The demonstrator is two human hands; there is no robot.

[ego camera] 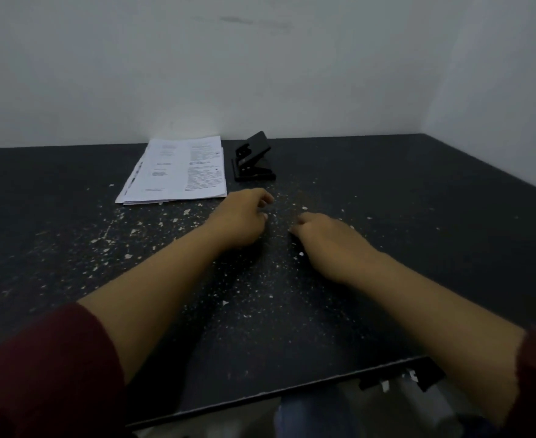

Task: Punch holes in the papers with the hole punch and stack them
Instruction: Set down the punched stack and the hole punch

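Both hands rest on the dark speckled table (418,216), holding nothing: left hand (243,218) and right hand (330,245) loosely curled, fingertips tucked from sight. Papers (178,170) lie stacked beside the black hole punch (253,159), print too blurred to read.

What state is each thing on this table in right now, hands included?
Papers: stacked flat, untouched, a few edges fanned out at the left.
Hole punch: beside the papers, lever raised, no sheet in it.
Left hand: fingers loosely curled, holding nothing.
Right hand: fingers loosely curled, holding nothing.
Table: dark, speckled with white flecks.
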